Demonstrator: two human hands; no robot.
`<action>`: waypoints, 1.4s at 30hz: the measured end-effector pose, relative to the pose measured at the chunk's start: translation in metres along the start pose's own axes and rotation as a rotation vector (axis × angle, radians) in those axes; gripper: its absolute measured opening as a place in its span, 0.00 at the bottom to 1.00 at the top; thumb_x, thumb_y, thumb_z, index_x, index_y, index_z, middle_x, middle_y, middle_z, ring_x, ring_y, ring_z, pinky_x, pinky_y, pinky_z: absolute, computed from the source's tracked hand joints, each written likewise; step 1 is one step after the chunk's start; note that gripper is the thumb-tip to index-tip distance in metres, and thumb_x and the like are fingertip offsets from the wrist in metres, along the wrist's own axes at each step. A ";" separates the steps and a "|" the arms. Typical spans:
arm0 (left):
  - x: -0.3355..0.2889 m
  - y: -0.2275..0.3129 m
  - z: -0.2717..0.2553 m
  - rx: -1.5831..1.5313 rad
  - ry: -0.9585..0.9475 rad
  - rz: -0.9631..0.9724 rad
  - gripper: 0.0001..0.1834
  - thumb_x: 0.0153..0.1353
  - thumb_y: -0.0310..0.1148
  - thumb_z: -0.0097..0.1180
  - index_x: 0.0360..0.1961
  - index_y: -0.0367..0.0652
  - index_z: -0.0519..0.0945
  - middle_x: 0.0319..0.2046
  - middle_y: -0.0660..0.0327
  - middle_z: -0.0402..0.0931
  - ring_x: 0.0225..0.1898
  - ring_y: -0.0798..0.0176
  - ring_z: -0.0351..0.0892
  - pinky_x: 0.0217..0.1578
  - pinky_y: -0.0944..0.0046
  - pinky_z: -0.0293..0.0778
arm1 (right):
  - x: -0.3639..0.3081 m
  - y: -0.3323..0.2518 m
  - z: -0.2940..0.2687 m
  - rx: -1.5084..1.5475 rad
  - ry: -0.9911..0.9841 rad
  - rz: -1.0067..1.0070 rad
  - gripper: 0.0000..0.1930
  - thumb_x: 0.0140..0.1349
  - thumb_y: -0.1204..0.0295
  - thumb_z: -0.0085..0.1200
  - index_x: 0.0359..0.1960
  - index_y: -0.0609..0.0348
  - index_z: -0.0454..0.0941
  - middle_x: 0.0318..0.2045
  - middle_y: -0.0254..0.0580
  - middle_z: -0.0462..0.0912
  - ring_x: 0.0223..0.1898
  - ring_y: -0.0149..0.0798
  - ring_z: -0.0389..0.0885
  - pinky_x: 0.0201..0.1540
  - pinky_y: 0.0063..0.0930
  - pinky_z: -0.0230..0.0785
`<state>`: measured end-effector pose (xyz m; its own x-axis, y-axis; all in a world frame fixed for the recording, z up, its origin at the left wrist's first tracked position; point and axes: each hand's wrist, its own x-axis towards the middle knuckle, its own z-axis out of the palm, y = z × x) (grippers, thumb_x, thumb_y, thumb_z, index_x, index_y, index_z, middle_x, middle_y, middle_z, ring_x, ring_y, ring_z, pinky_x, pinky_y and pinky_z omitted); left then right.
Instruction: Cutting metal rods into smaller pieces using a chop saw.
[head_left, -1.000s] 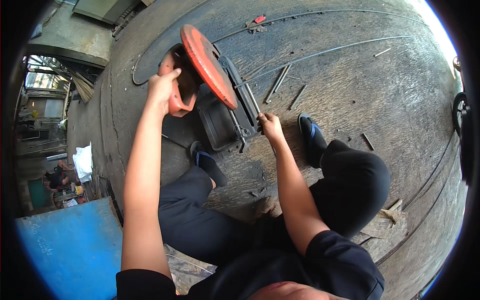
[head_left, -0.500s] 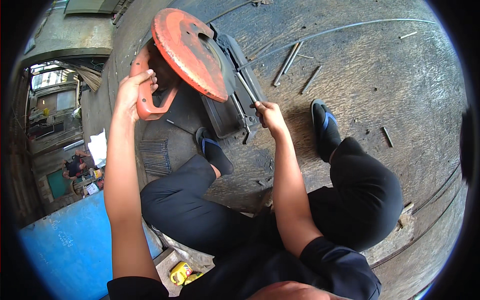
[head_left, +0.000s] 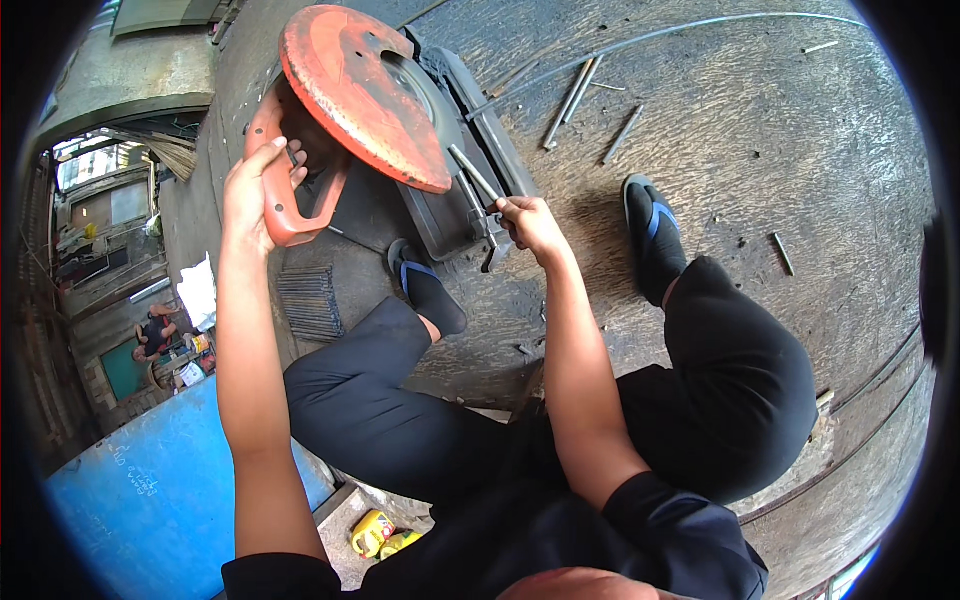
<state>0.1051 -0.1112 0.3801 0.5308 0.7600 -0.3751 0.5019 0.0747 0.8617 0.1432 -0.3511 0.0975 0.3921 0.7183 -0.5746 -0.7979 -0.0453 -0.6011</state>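
Note:
My left hand (head_left: pixel 252 190) is wrapped around the orange D-shaped handle of a cut-off saw (head_left: pixel 355 105). The saw's round orange guard is worn and stained, with part of the grey disc (head_left: pixel 425 90) showing at its right side. Between the thumb and fingers of my right hand (head_left: pixel 532 228) is a short metal rod (head_left: pixel 474 174), which points up and left toward the guard's lower edge. That hand is just over the clamp end of the dark saw base (head_left: pixel 440 225). Whether the rod touches the base, I cannot tell.
A long thin rod (head_left: pixel 680 35) runs from the saw off to the right. Short cut rods (head_left: pixel 623 135) lie scattered on the floor, and several more lie side by side in a bundle (head_left: pixel 311 302). A blue panel (head_left: pixel 150 490) and yellow packages (head_left: pixel 372 533) are lower left. A person (head_left: pixel 155 332) sits farther off.
The short rod in my right hand has shifted up and left, away from its earlier line along the base. My left hand stays on the handle. The view has moved slightly.

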 end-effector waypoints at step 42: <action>-0.010 0.004 0.010 -0.174 0.045 -0.017 0.28 0.59 0.33 0.57 0.59 0.35 0.65 0.42 0.55 0.75 0.43 0.59 0.77 0.46 0.60 0.74 | 0.003 0.007 0.017 -0.496 0.327 -0.194 0.15 0.61 0.62 0.52 0.30 0.64 0.81 0.17 0.50 0.76 0.21 0.38 0.77 0.31 0.36 0.68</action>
<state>0.1084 -0.1246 0.3838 0.4902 0.7855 -0.3778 0.3826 0.1955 0.9030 0.1314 -0.3376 0.1011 0.6907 0.5000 -0.5224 -0.4214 -0.3088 -0.8527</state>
